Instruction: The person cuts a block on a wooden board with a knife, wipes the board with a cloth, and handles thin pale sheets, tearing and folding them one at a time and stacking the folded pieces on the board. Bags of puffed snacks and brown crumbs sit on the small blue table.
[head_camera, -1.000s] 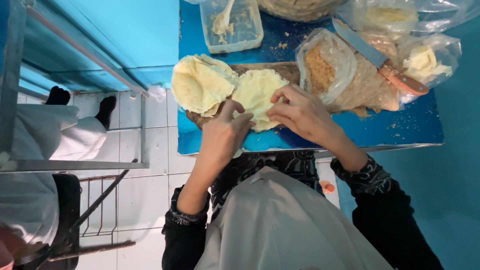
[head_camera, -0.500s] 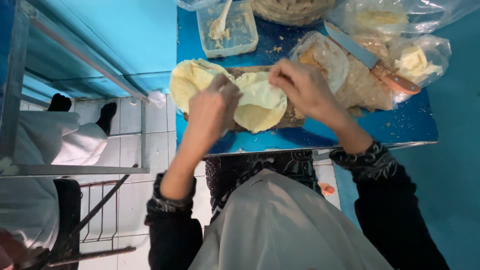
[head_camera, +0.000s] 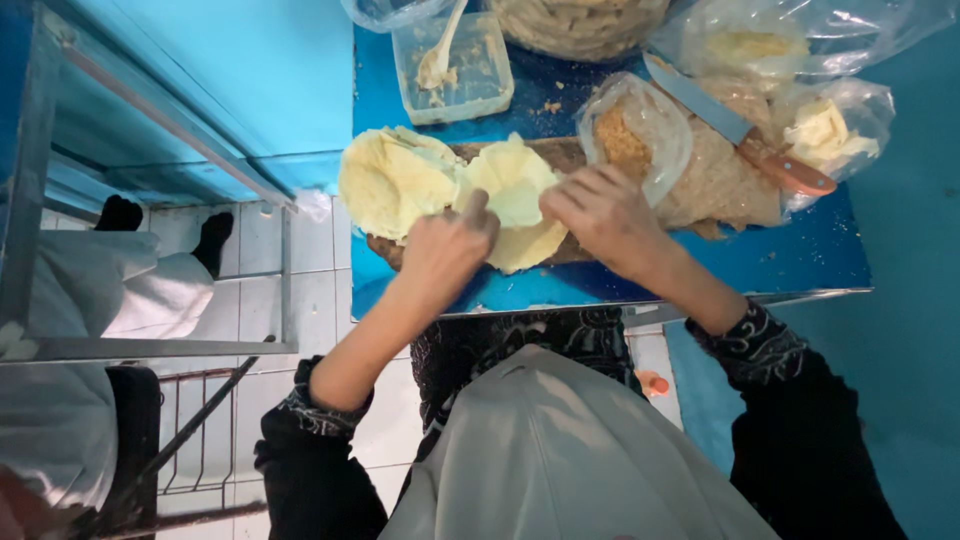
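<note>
Showing both hands at a pale yellow wrapper sheet (head_camera: 515, 200) on the wooden board (head_camera: 570, 152). The left hand (head_camera: 445, 250) pinched its near-left edge, thumb raised; the right hand (head_camera: 600, 215) pressed curled fingers on its right edge, equally near. A second sheet (head_camera: 390, 185) lay just left.

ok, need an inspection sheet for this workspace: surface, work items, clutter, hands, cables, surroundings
Surface: blue table, crumbs near the top; a wooden board on it.
Work items: pale yellow wrapper on the board, partly folded; a stack of round wrappers beside it.
Clutter: clear tub with a spoon; knife with an orange handle lying on plastic bags of filling.
Hands: left hand and right hand both on the wrapper.
Cables: nothing seen.
Surroundings: white tiled floor, metal frame, another person's feet at left.
</note>
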